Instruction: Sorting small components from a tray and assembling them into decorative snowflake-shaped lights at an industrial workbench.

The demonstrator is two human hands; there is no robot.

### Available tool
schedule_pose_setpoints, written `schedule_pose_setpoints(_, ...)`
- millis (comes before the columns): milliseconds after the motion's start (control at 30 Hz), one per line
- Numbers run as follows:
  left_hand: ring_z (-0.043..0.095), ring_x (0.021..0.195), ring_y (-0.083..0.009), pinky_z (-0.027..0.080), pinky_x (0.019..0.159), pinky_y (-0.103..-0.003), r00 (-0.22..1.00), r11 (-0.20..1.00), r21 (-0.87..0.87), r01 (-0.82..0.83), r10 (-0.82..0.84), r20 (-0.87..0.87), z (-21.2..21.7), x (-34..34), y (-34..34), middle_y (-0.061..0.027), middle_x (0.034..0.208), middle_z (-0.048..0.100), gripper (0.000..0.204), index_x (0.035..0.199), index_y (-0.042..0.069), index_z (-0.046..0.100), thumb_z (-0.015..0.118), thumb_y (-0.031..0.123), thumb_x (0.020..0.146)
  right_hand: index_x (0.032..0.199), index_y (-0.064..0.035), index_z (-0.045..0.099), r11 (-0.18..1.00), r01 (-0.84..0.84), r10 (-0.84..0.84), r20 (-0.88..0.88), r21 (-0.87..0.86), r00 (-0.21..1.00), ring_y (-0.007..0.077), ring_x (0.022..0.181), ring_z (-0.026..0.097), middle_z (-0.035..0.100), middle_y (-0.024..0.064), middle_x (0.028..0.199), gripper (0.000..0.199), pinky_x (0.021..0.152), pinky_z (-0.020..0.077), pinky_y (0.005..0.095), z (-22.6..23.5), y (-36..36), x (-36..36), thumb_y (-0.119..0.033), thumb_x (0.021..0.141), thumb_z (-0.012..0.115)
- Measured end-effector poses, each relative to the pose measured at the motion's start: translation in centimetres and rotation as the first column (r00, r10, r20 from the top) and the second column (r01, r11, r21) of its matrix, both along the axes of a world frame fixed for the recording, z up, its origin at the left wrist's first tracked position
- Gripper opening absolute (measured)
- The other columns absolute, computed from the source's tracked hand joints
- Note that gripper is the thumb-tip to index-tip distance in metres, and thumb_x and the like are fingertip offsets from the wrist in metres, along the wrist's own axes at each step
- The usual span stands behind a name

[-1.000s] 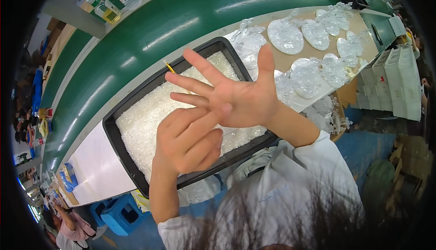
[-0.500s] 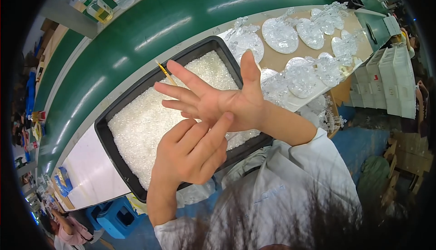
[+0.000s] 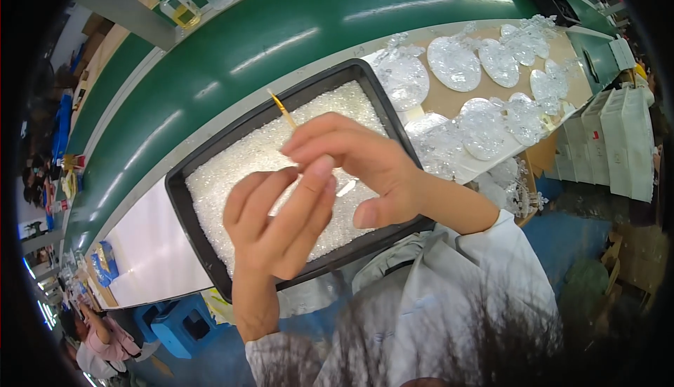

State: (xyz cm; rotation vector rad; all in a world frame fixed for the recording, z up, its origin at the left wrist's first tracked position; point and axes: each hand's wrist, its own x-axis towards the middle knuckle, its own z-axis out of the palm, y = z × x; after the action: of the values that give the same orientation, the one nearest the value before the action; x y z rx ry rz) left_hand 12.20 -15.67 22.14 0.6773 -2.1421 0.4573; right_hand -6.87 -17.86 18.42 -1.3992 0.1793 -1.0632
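my left hand [image 3: 277, 229] is meeting the fingertips of my right hand [image 3: 382, 173], probably for close fingerwork; whether the left is pinching anything i can't tell, while the right is holding its thumb well apart from its fingers. glittering clear grains [image 3: 225, 187] are lying beneath, the black tray [image 3: 199, 225] presumably containing spills. at eleven o'clock a thin brush [image 3: 283, 111] is slanting in the way, partly hiding behind my right hand; glassy ovals [image 3: 454, 65] are crowding two o'clock.

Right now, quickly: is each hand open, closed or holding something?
Left hand: fingers bent; whether it pinches anything cannot be told.
Right hand: loosely open, fingers curved, thumb apart from them.
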Motion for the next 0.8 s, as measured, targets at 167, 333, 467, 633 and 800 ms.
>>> schedule_pose_setpoints(167,0.067,0.096,-0.0229,0.049,0.074,-0.033,0.996,0.998,0.035,-0.043,0.04,0.074,0.4,0.0,1.2,-0.0014,0.114,0.071,0.015,0.089,0.01,0.076,0.079,0.009,0.074,0.11,0.0046,0.062,0.936,0.304,-0.295,0.078,-0.178,0.952,0.0226,0.096,0.061,0.06,0.0185,0.107,0.039,0.079,0.0505,0.0317,0.1,0.1,0.1,-0.015,0.082,0.08)
schedule_pose_setpoints(333,0.067,0.096,-0.0228,0.048,0.075,-0.033,0.993,0.997,0.016,-0.071,0.069,0.098,0.5,0.2,1.3,-0.0011,0.112,0.072,0.017,0.092,0.011,0.076,0.078,0.01,0.076,0.091,0.0021,0.065,0.899,0.389,-0.386,0.056,-0.201,0.921,0.0164,0.076,0.061,0.065,0.0144,0.088,0.026,0.064,0.0482,0.0268,0.3,0.2,-0.2,-0.012,0.08,0.084)
schedule_pose_setpoints(467,0.069,0.084,-0.0273,0.05,0.068,-0.037,0.995,0.985,0.159,0.07,-0.057,-0.08,0.7,0.0,0.6,-0.015,0.104,0.07,0.022,0.101,0.004,0.067,0.075,0.003,0.081,0.088,0.0018,0.065,0.863,0.452,-0.437,0.116,-0.226,0.892,0.0135,0.066,0.061,0.066,0.0153,0.084,0.022,0.055,0.0472,0.0233,0.3,0.3,-0.1,-0.01,0.081,0.082)
schedule_pose_setpoints(633,0.069,0.082,-0.0283,0.053,0.068,-0.038,0.647,0.722,0.342,0.601,-0.189,-0.739,-1.4,-0.5,-0.6,-0.0178,0.093,0.07,0.032,0.105,0.003,0.059,0.072,-0.011,0.078,0.087,0.0031,0.065,0.889,0.451,-0.436,0.159,-0.077,0.886,0.0134,0.06,0.064,0.066,0.0182,0.085,0.018,0.05,0.0501,0.0223,0.4,0.7,0.1,-0.007,0.083,0.08)
schedule_pose_setpoints(800,0.07,0.086,-0.0308,0.057,0.074,-0.041,0.365,0.482,0.281,0.83,-0.09,-0.926,-2.4,-0.7,-0.7,-0.0166,0.087,0.069,0.034,0.105,0.003,0.053,0.071,-0.012,0.08,0.089,0.0017,0.066,0.893,0.444,-0.429,0.151,-0.08,0.891,0.0182,0.068,0.07,0.068,0.0195,0.088,0.017,0.057,0.0562,0.0258,0.8,0.8,-0.1,-0.001,0.08,0.08)
